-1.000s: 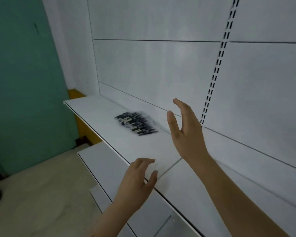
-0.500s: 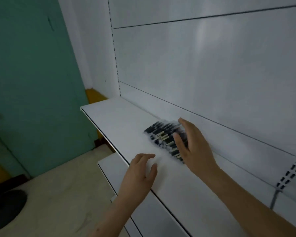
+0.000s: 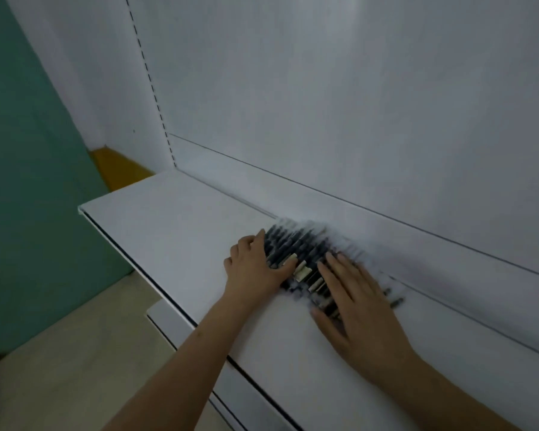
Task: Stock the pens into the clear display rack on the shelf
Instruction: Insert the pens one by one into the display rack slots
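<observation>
Pens lie in a loose, blurred heap on the white shelf, near the back panel; a few strays lie at the right edge of the heap. The left hand is laid flat and wide against the left side of the heap, thumb over the nearest pens; the right hand is spread flat over the right part, palm down, nothing yet closed in either. No clear rack can be made out in this view. The step in hand is judged to be gathering. The pens should be swept together from both sides until parallel, with the ends squared against the shelf, and only then lifted as a bundle. Light, even pressure is advised, since round barrels are likely to roll toward the shelf edge.
</observation>
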Demonstrator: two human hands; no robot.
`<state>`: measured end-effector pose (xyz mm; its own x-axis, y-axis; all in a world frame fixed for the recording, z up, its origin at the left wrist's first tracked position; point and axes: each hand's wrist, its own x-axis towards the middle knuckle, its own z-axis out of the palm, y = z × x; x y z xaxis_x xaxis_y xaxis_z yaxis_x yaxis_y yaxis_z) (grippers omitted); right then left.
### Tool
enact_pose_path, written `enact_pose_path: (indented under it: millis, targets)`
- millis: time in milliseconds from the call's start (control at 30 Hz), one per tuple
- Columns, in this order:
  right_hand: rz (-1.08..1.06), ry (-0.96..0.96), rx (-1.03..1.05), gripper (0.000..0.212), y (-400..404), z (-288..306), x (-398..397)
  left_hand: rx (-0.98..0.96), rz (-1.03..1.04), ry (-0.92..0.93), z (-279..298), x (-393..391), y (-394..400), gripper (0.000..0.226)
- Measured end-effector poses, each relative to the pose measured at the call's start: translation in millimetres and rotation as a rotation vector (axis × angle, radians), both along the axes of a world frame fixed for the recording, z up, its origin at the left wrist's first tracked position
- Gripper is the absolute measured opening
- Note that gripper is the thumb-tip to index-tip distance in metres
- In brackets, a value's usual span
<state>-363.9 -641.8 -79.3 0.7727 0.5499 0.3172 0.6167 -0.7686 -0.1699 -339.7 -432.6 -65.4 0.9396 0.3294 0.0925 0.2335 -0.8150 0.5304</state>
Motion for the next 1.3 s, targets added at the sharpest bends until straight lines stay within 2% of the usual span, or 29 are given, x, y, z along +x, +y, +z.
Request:
enact_pose_path:
  millis: [167,433,533,667,767,867,933,1067,1300]
  targets:
    - [-0.006,0.002,-0.017,0.067,3,4,-3,0.070,-0.077,0.076,8,17,14,0.081]
    - [0.007,0.031,-0.006,0.068,2,0,0,0.318,-0.147,0.422,34,50,11,0.105]
    - [-0.003,0.038,0.017,0.067,2,1,-1,0.376,-0.166,0.429,37,59,11,0.082]
    - [-0.007,0.046,0.021,0.067,1,1,-1,0.346,-0.127,0.289,38,61,18,0.036]
    - [-0.013,0.055,0.024,0.068,1,2,-1,0.325,-0.126,0.218,39,58,21,0.020]
    - [-0.011,0.062,0.030,0.068,1,2,0,0.183,-0.167,0.224,38,58,32,0.025]
    - [-0.002,0.072,0.032,0.067,1,2,0,-0.015,-0.200,0.218,37,55,42,0.028]
    - [-0.001,0.074,0.037,0.068,2,2,0,-0.469,-0.242,0.023,39,28,46,0.020]
    - [-0.004,0.037,0.102,0.065,0,8,-5,-0.936,-0.191,-0.112,34,-22,33,0.006]
